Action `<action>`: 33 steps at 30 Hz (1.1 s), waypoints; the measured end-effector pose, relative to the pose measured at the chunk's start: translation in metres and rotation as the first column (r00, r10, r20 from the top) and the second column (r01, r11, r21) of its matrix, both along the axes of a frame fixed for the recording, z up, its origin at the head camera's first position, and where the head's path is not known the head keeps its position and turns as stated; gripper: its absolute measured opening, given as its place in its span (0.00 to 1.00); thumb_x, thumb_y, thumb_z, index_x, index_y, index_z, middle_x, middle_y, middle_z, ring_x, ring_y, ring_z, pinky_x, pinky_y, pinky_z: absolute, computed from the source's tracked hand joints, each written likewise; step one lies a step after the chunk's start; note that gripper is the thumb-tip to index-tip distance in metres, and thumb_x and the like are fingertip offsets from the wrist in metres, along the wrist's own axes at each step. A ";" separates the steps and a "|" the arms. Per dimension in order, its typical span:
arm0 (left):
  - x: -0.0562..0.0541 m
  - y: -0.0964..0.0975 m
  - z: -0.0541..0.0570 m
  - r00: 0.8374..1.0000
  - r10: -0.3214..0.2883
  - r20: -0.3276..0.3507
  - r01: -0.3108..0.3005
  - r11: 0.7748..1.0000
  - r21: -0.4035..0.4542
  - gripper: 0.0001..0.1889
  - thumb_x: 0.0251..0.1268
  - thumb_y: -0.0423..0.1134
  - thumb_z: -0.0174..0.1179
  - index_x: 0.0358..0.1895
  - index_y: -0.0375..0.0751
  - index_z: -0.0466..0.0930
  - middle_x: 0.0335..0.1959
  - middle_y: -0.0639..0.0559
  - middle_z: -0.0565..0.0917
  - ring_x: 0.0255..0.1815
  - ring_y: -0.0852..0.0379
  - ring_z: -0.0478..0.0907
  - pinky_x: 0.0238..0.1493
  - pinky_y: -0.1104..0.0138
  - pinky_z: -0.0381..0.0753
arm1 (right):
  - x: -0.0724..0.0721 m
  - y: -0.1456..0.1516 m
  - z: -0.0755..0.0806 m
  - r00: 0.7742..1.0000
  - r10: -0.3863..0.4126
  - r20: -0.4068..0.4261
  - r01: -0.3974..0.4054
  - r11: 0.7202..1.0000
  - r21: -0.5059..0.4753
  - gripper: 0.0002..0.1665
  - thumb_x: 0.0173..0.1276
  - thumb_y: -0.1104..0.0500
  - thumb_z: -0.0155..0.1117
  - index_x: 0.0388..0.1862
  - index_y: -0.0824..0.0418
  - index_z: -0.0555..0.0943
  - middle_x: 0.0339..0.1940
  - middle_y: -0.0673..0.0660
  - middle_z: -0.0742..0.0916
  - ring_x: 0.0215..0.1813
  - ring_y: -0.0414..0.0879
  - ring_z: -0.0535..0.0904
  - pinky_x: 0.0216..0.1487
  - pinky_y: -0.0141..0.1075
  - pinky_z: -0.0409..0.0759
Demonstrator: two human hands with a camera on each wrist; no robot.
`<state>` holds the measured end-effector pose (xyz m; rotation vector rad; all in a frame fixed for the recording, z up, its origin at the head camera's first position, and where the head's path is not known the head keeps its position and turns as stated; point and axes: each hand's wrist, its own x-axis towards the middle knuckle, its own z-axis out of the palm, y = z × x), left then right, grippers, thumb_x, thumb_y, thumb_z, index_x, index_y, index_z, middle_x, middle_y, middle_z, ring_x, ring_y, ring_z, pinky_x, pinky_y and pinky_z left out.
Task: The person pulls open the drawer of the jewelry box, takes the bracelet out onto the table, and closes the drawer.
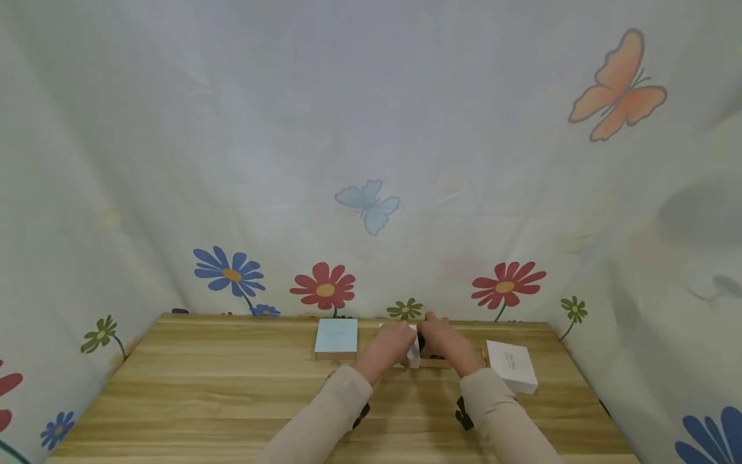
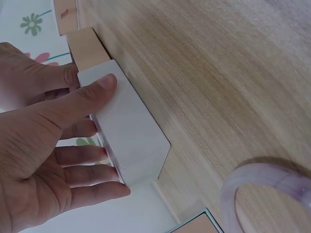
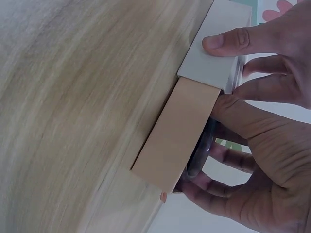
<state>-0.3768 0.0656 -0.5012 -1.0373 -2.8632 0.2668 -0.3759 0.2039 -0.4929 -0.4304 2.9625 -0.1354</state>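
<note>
A dark bangle (image 3: 200, 155) shows just above the rim of a tan tray (image 3: 170, 136); how deep it sits there is hidden. The right hand (image 1: 440, 336) has its fingers curled about the bangle, and is the nearer of the two. The tray projects rightward from a white sleeve (image 2: 129, 121), which the left hand (image 1: 393, 345) grips with the thumb along its near side. Tray and sleeve form one box, its long axis running left to right between the hands, near the desk's (image 1: 232, 380) far edge. Boxes number three: this one, a pale blue-topped box (image 1: 337, 336) to its left, and a white box (image 1: 511, 365) to its right. Bangles in view number two, the second a lilac bangle (image 2: 260, 173), partly cut off by the left wrist view's edge.
</note>
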 end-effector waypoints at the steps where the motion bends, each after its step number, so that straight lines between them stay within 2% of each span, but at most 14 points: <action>1: 0.000 0.000 0.000 1.000 -0.001 0.001 0.001 1.000 -0.003 0.22 0.45 0.58 0.80 0.36 0.48 0.87 0.30 0.57 0.84 0.29 0.62 0.80 0.28 0.69 0.81 | -0.001 -0.001 0.000 1.000 -0.006 0.001 0.006 1.000 0.007 0.16 0.56 0.63 0.81 0.41 0.61 0.84 0.44 0.62 0.77 0.46 0.59 0.75 0.61 0.62 0.71; 7: -0.001 -0.001 0.003 1.000 0.005 0.006 -0.005 1.000 -0.008 0.21 0.45 0.58 0.80 0.36 0.48 0.87 0.31 0.56 0.85 0.32 0.61 0.81 0.30 0.68 0.82 | 0.002 -0.006 0.006 0.999 -0.048 0.018 0.047 0.999 0.022 0.14 0.58 0.63 0.79 0.39 0.60 0.82 0.46 0.63 0.76 0.45 0.61 0.71 0.49 0.54 0.75; 12: 0.000 0.000 0.006 1.000 0.004 0.018 -0.004 1.000 -0.002 0.21 0.46 0.57 0.80 0.37 0.48 0.88 0.32 0.56 0.85 0.32 0.61 0.81 0.30 0.68 0.82 | 0.005 -0.008 0.010 0.999 -0.042 -0.010 0.043 0.998 0.047 0.14 0.58 0.64 0.79 0.38 0.63 0.82 0.45 0.64 0.76 0.44 0.61 0.71 0.49 0.54 0.74; 16: -0.001 0.000 0.004 1.000 0.016 0.019 -0.016 1.000 0.007 0.20 0.45 0.56 0.81 0.36 0.49 0.88 0.32 0.57 0.85 0.32 0.62 0.81 0.29 0.68 0.82 | 0.007 -0.011 0.009 0.998 -0.045 -0.034 0.046 0.998 0.038 0.13 0.56 0.66 0.79 0.33 0.62 0.81 0.43 0.65 0.76 0.42 0.61 0.71 0.46 0.53 0.73; 25: -0.002 0.000 -0.001 1.000 -0.001 0.012 0.000 0.999 0.047 0.20 0.43 0.53 0.83 0.36 0.49 0.87 0.34 0.56 0.86 0.33 0.60 0.82 0.29 0.66 0.82 | 0.008 -0.014 0.007 0.989 -0.142 -0.027 0.143 0.989 0.026 0.14 0.53 0.65 0.80 0.30 0.60 0.81 0.48 0.65 0.75 0.48 0.64 0.69 0.39 0.54 0.77; 29: -0.002 0.000 -0.001 1.000 0.001 0.010 -0.001 0.999 0.038 0.19 0.43 0.53 0.83 0.35 0.49 0.88 0.34 0.56 0.86 0.31 0.60 0.81 0.28 0.66 0.82 | 0.011 -0.013 0.007 0.987 -0.151 -0.059 0.153 0.988 0.015 0.16 0.53 0.62 0.81 0.37 0.61 0.82 0.49 0.65 0.76 0.50 0.65 0.69 0.39 0.56 0.79; 33: -0.002 -0.001 -0.001 1.000 0.001 0.005 -0.001 1.000 0.026 0.18 0.45 0.54 0.82 0.33 0.48 0.87 0.32 0.56 0.85 0.30 0.60 0.81 0.28 0.66 0.82 | 0.018 -0.009 0.004 0.981 -0.095 -0.167 0.101 0.994 0.029 0.24 0.53 0.58 0.83 0.44 0.65 0.82 0.44 0.66 0.79 0.48 0.63 0.73 0.47 0.57 0.75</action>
